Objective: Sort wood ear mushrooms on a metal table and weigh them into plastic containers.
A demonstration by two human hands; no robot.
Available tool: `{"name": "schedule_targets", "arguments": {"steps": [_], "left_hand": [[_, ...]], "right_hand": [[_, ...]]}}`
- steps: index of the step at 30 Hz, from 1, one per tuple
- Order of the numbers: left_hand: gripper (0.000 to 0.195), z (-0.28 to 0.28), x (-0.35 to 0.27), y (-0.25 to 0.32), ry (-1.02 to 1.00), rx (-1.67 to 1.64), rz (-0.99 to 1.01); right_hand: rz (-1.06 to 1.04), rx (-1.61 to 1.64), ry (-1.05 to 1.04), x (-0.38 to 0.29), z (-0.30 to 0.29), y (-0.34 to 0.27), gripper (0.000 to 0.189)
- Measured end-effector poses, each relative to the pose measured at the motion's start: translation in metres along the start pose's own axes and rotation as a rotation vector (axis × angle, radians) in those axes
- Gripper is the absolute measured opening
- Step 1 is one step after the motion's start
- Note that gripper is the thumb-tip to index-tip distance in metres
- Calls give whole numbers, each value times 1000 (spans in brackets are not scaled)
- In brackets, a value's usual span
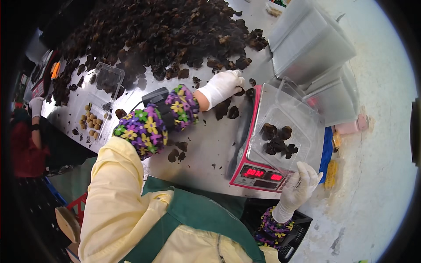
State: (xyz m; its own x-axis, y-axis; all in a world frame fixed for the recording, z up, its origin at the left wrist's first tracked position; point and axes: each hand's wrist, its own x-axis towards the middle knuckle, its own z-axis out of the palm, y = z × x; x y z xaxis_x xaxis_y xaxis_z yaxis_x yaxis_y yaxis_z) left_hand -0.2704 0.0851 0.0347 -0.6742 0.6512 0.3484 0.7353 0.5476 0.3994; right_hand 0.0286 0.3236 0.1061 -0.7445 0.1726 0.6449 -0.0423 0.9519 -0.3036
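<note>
My left hand (pixel 223 87), in a white glove, reaches over the steel table with its fingers curled. A dark wood-ear fungus piece (pixel 239 92) lies just under its fingers; whether the hand grips anything is hidden. On the red-edged digital scale (pixel 243 154) stands a clear plastic clamshell box (pixel 302 131), its lid raised at the far side. Several dark fungus pieces (pixel 276 144) rest inside. My right hand (pixel 297 187), also gloved, is beside the box's near right corner, fingers apart, with nothing visible in it. Red digits glow on the scale's display (pixel 255 172).
A large heap of dried fungus (pixel 158 33) covers the far table. Stacked clear boxes (pixel 312 42) stand at the right. Another open clear box (pixel 105 110) with round tan pieces (pixel 93 121) lies left. A co-worker's gloved hand (pixel 36 107) is at far left. A keyboard (pixel 294 235) sits below.
</note>
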Motion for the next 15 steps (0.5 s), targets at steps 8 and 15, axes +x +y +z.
{"name": "schedule_targets", "arguments": {"steps": [8,15], "left_hand": [[23,24,10,27,29,54,-181],[15,59,17,31,58,196,-239]], "right_hand": [[-7,30,-3,2,0,-7,26],[10,48,14,-3,-4,-8,24]]}}
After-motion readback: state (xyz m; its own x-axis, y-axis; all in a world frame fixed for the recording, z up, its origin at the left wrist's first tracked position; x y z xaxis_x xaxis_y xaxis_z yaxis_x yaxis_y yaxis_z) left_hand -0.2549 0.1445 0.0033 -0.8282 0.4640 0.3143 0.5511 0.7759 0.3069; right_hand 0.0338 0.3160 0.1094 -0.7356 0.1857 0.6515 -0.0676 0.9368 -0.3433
